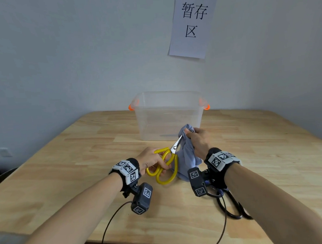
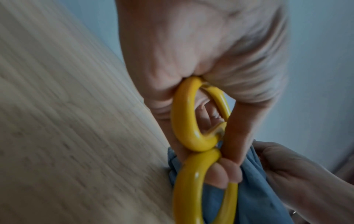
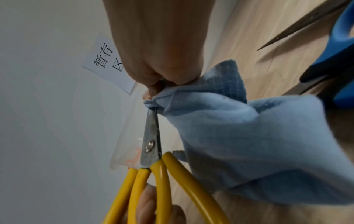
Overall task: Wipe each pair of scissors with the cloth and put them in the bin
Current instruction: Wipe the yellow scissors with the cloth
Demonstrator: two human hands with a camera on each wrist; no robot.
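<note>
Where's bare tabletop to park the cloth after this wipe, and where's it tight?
Bare wood: the table's whole left side, left of the left hand and the bin; also the far right, right of the bin. Tight: between the hands, and under the right hand, where blue-handled scissors lie.

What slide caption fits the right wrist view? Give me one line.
Right hand pinches the blue cloth over the blade tip of the yellow scissors.

A paper sign (image 1: 192,24) with printed black characters hangs on the pale wall (image 1: 54,53) above a light wooden table (image 1: 63,168); a wall socket (image 1: 4,152) sits low at left.
</note>
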